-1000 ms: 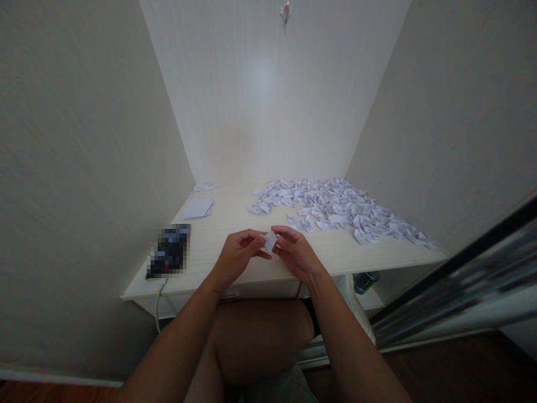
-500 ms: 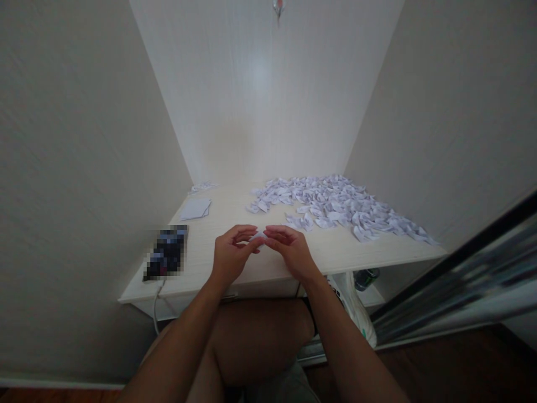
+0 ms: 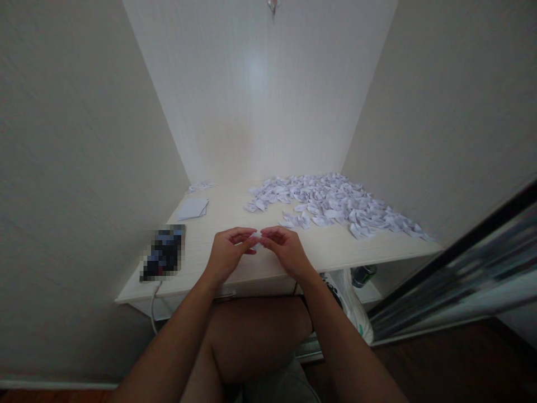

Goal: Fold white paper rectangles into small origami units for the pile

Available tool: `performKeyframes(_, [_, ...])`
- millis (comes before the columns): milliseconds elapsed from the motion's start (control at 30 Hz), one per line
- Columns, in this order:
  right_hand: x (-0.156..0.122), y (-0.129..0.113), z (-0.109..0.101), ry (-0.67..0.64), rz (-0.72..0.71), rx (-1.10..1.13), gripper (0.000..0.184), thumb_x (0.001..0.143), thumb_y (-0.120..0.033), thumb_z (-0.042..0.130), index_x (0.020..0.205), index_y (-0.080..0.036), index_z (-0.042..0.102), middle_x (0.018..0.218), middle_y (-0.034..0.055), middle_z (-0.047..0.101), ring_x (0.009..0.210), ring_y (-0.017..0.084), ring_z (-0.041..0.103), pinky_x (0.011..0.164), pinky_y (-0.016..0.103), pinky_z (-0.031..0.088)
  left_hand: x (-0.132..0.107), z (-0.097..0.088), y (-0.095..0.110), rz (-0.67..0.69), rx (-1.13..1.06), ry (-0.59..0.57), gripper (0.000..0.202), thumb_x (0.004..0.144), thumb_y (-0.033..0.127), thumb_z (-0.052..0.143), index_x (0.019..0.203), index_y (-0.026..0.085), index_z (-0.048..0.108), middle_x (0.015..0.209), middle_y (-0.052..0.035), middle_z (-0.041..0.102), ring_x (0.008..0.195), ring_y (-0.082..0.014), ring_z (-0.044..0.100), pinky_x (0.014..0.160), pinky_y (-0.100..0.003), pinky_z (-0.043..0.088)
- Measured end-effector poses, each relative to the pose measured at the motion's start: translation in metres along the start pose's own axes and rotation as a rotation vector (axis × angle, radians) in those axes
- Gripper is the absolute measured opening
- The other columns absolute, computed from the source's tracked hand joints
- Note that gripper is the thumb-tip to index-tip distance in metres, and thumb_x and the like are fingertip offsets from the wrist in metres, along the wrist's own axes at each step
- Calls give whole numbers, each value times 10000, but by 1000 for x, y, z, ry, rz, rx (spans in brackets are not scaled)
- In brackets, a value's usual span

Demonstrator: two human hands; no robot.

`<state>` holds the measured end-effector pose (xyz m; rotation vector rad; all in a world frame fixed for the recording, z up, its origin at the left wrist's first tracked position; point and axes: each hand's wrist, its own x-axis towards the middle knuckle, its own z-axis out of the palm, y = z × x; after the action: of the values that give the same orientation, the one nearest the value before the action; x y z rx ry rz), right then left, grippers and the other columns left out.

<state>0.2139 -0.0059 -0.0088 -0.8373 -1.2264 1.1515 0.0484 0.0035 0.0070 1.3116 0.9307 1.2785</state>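
Between my fingertips, above the front of the pale desk (image 3: pixel 226 210), is a small piece of white paper (image 3: pixel 257 240), mostly covered by the fingers. My left hand (image 3: pixel 230 248) pinches its left side with thumb and fingers. From the other side, my right hand (image 3: pixel 283 246) pinches it too, the two hands almost touching. Beyond them, to the right, spreads a large heap of folded white paper pieces (image 3: pixel 331 198). A neat stack of flat white paper sheets (image 3: pixel 193 208) lies on the left of the desk.
A pixelated dark device (image 3: pixel 164 252) with a white cable (image 3: pixel 153 308) lies at the left edge. Thin paper scraps (image 3: pixel 201 186) sit in the back left corner. Below the desk on the right are a dark can (image 3: pixel 363 275) and a white bag (image 3: pixel 354 308). Walls enclose three sides.
The view has shifted slightly. Both hands still hold the paper between them, and less of it shows now as the fingertips have drawn a little closer together.
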Motion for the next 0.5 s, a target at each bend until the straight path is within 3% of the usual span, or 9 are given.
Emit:
performKeyframes(133, [0,2,0,-1,11,1,218,660,-319,839,813,-210,728,844,27,740,805,181,681,809,340,547,1,-2,0,4,30,-4,314,619,296,875,865,138,761,718,-37,739,577,-140,656,528,-259,564])
performKeyframes(500, [0,1,0,7,32,-32,287,630,-385,851,811,-196,733,835,43,749,787,185,681,778,336,558,3,-1,1,18,-20,38,342,568,272,890,847,134,750,718,-48,743,622,-163,675,593,-283,543])
